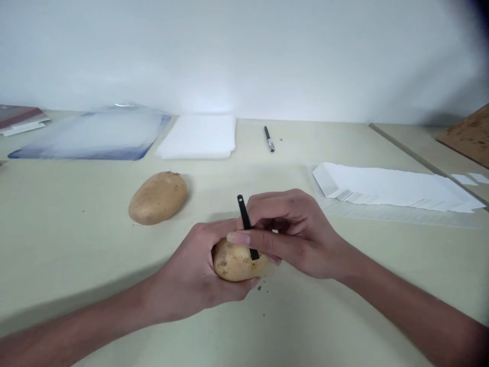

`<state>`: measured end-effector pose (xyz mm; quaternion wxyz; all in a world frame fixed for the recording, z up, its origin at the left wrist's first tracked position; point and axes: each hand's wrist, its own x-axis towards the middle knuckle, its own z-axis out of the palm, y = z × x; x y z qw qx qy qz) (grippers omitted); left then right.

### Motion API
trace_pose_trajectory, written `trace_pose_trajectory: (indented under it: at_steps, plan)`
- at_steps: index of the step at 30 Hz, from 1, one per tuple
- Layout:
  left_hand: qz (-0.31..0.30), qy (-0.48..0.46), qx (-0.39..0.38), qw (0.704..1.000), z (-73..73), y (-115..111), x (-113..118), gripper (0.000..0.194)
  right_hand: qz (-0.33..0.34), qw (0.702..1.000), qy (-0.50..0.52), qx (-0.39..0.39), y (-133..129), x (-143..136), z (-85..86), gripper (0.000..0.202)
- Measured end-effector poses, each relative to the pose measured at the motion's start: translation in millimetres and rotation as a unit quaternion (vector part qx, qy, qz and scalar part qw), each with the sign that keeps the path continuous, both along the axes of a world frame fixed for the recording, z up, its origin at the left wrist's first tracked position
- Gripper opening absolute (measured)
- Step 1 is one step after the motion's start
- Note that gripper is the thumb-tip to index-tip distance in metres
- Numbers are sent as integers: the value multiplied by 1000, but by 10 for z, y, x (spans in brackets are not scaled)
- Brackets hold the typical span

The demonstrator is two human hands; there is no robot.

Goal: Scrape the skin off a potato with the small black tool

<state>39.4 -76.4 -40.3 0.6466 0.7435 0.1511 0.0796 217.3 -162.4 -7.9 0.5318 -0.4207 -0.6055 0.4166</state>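
Note:
A potato [233, 265] with brownish spots sits low in the middle, and my left hand [202, 270] is wrapped round it from the left. My right hand [294, 229] pinches a thin, flat black tool [245, 211] with a small hole in its upper end. The tool's wider lower end touches the potato's top; its exact kind I cannot tell. Small dark crumbs [260, 288] lie on the table just in front of the potato. Farther left rests a second, larger potato [158, 198], apart from both hands.
Behind are a stack of white paper [198, 136], a clear blue-edged plastic folder [87, 133] and a black pen [269, 138]. A fanned row of white paper slips [389, 187] lies to the right. At the far right edge stands a brown board-like object [468, 135]. A wall closes off the back.

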Motion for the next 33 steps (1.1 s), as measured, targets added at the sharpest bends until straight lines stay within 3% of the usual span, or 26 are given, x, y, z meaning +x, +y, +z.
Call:
trace_pose_trajectory:
  at_steps: [12, 24, 33]
  plan:
    - [9, -23, 9, 1000, -14, 8, 18, 28, -45, 999, 11, -25, -15, -9, 20, 23]
    - [-1, 2, 6, 1000, -13, 13, 2, 21, 13, 1000, 8, -16, -4, 33, 11, 22]
    - [5, -12, 3, 1000, -20, 6, 7, 26, -7, 1000, 6, -16, -4, 15, 32, 20]
